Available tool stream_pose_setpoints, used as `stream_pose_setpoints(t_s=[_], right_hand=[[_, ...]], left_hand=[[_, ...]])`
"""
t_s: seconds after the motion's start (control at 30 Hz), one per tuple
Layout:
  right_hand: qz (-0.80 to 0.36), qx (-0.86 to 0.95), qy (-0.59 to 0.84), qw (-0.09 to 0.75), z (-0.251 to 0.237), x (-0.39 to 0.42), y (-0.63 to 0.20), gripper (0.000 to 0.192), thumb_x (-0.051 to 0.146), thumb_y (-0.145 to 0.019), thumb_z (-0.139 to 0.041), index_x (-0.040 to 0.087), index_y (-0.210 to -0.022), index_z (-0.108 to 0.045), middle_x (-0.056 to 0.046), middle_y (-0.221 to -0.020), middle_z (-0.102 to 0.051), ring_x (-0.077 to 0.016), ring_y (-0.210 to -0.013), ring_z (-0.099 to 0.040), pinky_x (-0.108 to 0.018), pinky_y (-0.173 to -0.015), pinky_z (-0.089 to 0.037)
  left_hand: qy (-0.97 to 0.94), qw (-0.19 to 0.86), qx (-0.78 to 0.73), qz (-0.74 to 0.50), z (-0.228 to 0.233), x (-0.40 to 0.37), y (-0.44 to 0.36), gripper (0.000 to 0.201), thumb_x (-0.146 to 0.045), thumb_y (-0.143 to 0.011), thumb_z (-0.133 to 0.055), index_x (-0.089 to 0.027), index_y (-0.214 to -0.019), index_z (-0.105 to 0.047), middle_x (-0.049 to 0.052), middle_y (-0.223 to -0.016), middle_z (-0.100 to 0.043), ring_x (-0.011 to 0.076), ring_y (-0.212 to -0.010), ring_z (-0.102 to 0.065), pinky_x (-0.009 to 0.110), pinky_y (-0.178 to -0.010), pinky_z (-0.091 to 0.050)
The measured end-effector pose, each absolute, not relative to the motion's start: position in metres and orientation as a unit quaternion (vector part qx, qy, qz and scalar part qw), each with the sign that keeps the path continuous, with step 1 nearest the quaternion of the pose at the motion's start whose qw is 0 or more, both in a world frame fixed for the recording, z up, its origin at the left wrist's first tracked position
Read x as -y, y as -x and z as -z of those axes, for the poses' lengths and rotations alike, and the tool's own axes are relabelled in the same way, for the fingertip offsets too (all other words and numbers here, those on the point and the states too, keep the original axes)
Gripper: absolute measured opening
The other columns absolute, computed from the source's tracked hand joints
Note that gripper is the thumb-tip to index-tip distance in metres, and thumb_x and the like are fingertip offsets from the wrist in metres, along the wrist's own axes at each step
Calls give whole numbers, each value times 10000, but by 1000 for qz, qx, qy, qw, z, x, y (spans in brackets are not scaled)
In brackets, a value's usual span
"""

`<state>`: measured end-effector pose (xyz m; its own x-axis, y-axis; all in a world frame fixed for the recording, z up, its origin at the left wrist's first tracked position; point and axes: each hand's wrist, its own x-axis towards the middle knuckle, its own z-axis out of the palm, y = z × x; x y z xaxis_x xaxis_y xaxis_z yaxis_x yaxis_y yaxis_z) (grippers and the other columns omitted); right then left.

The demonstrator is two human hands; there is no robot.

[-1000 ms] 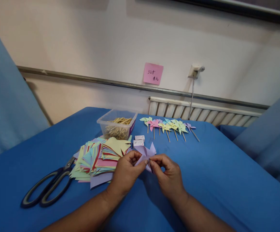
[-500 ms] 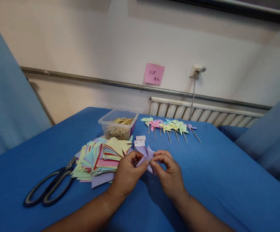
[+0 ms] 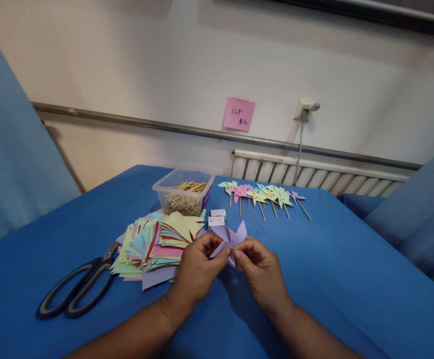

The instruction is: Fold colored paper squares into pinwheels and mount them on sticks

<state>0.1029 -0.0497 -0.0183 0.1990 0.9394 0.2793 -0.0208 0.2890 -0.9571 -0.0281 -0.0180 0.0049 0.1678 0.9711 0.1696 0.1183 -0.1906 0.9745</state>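
A purple paper pinwheel (image 3: 232, 236) is held up between both hands over the blue table, its blades folded in toward the centre. My left hand (image 3: 201, 264) pinches it from the left, the thumb close to its middle. From the right, my right hand (image 3: 261, 267) is closed on it too, thumb and forefinger near the centre. Whatever lies under the fingertips at the centre is too small to make out. Just behind the pinwheel stand two small white boxes (image 3: 216, 220). Left of my left hand lies a pile of cut coloured paper (image 3: 157, 249).
Large dark-handled scissors (image 3: 86, 286) lie left of the paper pile. A clear plastic tub (image 3: 156, 189) of thin wooden sticks (image 3: 183, 199) stands behind it. Several pinwheels on sticks (image 3: 273, 197) lie in a row near the far edge of the blue-covered table (image 3: 351, 279).
My right fingers have shifted slightly down and pressed in at the pinwheel's centre. Its upper right blade now stands up more openly. My left hand has stayed almost still.
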Motion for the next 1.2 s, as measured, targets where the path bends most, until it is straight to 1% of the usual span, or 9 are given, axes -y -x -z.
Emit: stream_pose_setpoints(t_s=[0.1, 0.3, 0.6, 0.73, 0.93, 1.03, 1.2], right_hand=[[-394, 499, 452, 626, 17, 50, -101, 87, 238, -768, -610, 167, -718, -605, 34, -634, -496, -101, -584, -454, -217, -556, -376], [-412, 494, 449, 620, 20, 51, -100, 96, 243, -794, -587, 170, -733, -573, 37, -635, -486, -100, -582, -433, -220, -552, -360], [-288, 565, 475, 610, 19, 55, -101, 65, 202, -805, -577, 176, -772, -627, -9, -765, -566, -151, -750, -543, -266, -692, -421], [-269, 568, 480, 612, 21, 55, -100, 79, 203, -812, -567, 177, -759, -620, -3, -739, -562, -145, -725, -538, -257, -676, -419], [-280, 558, 481, 615, 25, 54, -98, 120, 234, -846, -521, 176, -757, -576, 11, -711, -527, -126, -666, -504, -238, -623, -402], [-261, 570, 481, 613, 25, 55, -97, 124, 227, -857, -505, 181, -756, -562, 16, -723, -503, -124, -677, -498, -242, -630, -399], [-230, 596, 474, 606, 21, 58, -97, 62, 194, -842, -527, 192, -798, -569, 9, -772, -512, -132, -718, -514, -241, -624, -405]], left_hand=[[-617, 447, -449, -468, -3, 18, 28, 137, -263, -675, -654, -185, -690, -543, -23, -648, -574, 138, -636, -538, 232, -600, -430], [-625, 433, -454, -465, -3, 19, 27, 129, -268, -684, -644, -179, -703, -552, -29, -649, -569, 132, -627, -537, 230, -596, -432], [-639, 418, -445, -468, -3, 22, 29, 90, -246, -720, -615, -178, -720, -557, -24, -670, -596, 134, -645, -560, 231, -612, -439], [-623, 426, -449, -478, -2, 24, 28, 90, -230, -707, -627, -180, -709, -552, -37, -660, -588, 125, -637, -560, 221, -603, -438], [-608, 444, -446, -484, -4, 26, 26, 101, -224, -689, -644, -175, -705, -557, -39, -663, -584, 123, -647, -558, 221, -617, -446], [-605, 448, -446, -485, -6, 27, 25, 98, -223, -692, -641, -170, -708, -560, -31, -674, -593, 129, -660, -566, 228, -632, -453], [-594, 458, -438, -496, -6, 27, 25, 103, -221, -688, -644, -173, -713, -556, -30, -672, -591, 134, -657, -568, 232, -622, -456]])
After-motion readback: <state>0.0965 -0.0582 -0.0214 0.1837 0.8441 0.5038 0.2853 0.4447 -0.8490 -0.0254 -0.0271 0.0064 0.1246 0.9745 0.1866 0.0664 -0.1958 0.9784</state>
